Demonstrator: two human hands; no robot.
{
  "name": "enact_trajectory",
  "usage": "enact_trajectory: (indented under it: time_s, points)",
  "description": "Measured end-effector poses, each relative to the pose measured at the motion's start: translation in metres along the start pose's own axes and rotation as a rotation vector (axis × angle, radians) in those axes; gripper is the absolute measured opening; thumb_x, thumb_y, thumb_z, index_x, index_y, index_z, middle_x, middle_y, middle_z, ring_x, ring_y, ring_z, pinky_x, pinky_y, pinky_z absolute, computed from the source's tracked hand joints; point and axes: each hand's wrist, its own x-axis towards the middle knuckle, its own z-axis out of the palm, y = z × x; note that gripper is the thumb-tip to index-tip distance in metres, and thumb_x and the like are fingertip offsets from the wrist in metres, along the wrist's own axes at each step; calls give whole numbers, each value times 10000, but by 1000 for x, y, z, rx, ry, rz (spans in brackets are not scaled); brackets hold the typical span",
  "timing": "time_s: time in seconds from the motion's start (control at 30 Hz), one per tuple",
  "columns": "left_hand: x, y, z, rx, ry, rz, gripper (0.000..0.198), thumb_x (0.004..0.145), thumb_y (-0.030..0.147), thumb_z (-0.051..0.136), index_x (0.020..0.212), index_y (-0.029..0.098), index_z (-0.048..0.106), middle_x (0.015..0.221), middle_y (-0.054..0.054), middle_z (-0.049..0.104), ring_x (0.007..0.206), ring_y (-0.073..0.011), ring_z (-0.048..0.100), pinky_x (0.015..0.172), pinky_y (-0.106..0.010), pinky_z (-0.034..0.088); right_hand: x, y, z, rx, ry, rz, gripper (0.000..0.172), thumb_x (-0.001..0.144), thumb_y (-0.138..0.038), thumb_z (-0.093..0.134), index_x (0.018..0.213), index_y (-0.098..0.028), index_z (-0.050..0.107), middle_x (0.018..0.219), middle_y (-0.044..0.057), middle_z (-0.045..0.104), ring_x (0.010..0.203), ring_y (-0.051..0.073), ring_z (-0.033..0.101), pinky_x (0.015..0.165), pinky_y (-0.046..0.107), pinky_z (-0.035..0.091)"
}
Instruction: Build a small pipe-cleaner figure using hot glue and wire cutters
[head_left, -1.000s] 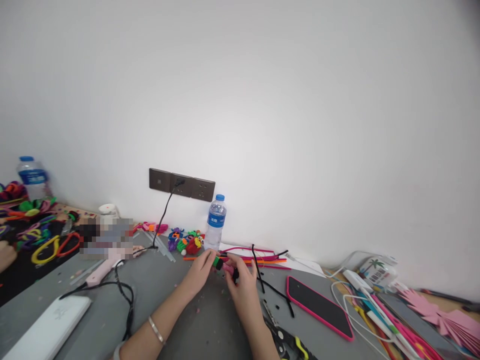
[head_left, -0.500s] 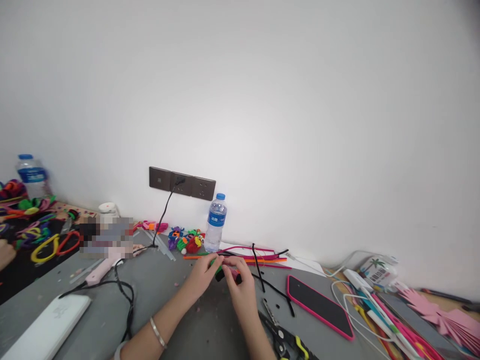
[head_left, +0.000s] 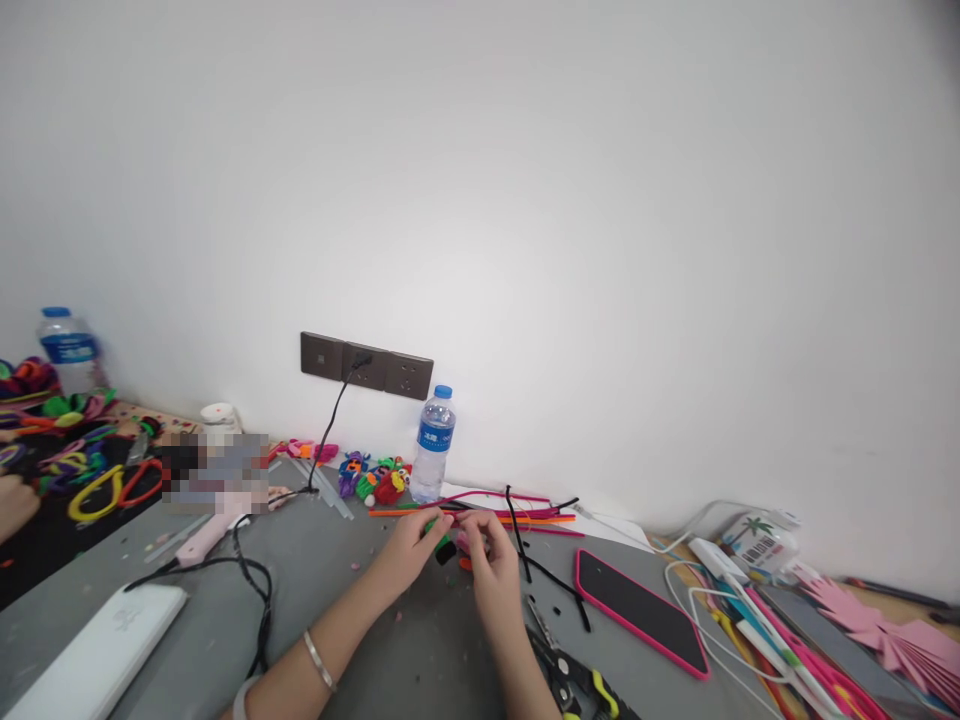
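Observation:
My left hand and my right hand meet over the grey table, both pinched on a small pipe-cleaner piece in green, black and pink. The left fingers grip its green end, the right fingers its pink end. Just behind them lies a bundle of loose pipe cleaners in pink, orange and black. A thin bracelet shows on my left wrist.
A water bottle and small finished figures stand by the wall. A pink-cased phone lies right, pliers near my right forearm. A glue gun with black cord and a white box lie left. Another person's hand shows far left.
My hands have shifted slightly right and away, turning the small piece between the fingers. The right hand now covers more of its pink end.

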Motion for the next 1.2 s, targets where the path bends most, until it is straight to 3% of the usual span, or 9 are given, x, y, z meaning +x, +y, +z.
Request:
enact_trajectory:
  time_s: [0.1, 0.2, 0.37, 0.57, 0.8, 1.0, 1.1, 1.2]
  points:
    - [1, -3, -2, -32, 28, -29, 403, 905, 509, 415, 705, 183, 540, 609, 33, 463, 586, -140, 431, 557, -244, 305, 7, 4, -17, -66, 114, -1, 290, 889, -436, 462, 744, -198, 543, 767, 43, 621, 781, 207, 591, 735, 301, 457]
    - [3, -9, -2, -121, 48, -91, 370, 871, 538, 462, 758, 191, 526, 583, 54, 439, 531, -121, 405, 517, -234, 306, 12, 10, -37, -234, 189, 32, 336, 879, -475, 434, 692, -206, 507, 652, 14, 573, 660, 191, 543, 643, 282, 415]
    - [7, -19, 0, -327, 80, -180, 439, 733, 613, 607, 823, 195, 510, 633, 59, 478, 523, -104, 448, 457, -207, 328, 10, 20, -54, -570, 95, 94, 467, 870, -573, 379, 557, -229, 415, 464, -30, 470, 454, 158, 436, 523, 283, 322]
    - [8, -17, -1, -438, 100, -233, 457, 622, 546, 748, 738, 191, 486, 649, 63, 465, 582, -106, 483, 511, -214, 418, 4, 25, -43, -877, -16, 139, 463, 772, -627, 549, 553, -229, 460, 464, -37, 559, 496, 213, 585, 631, 338, 342]
    - [9, -22, 1, -511, 94, -239, 463, 554, 475, 810, 728, 185, 495, 719, 41, 516, 624, -114, 515, 570, -240, 448, -4, 33, -31, -961, -12, 19, 308, 767, -552, 599, 688, -257, 554, 495, -24, 596, 565, 249, 627, 630, 354, 313]
    - [10, -29, 2, -510, 104, -238, 453, 572, 460, 811, 809, 174, 553, 768, 12, 590, 656, -135, 562, 594, -254, 465, 0, 32, -34, -858, -34, 56, 89, 759, -365, 595, 798, -294, 633, 754, 2, 700, 704, 256, 645, 685, 367, 324]
    - [9, -29, 1, -463, 91, -242, 465, 614, 469, 784, 918, 160, 614, 858, -44, 660, 727, -176, 608, 614, -268, 470, 4, 32, -35, -750, -16, 13, 145, 749, -321, 561, 863, -290, 645, 874, 13, 711, 762, 247, 654, 739, 384, 349]
    - [8, -26, 0, -415, 35, -223, 434, 660, 459, 754, 948, 148, 658, 910, -73, 695, 803, -211, 628, 665, -288, 473, 7, 32, -35, -672, 35, -56, 178, 742, -312, 542, 872, -270, 656, 857, 14, 702, 777, 237, 658, 814, 412, 370]
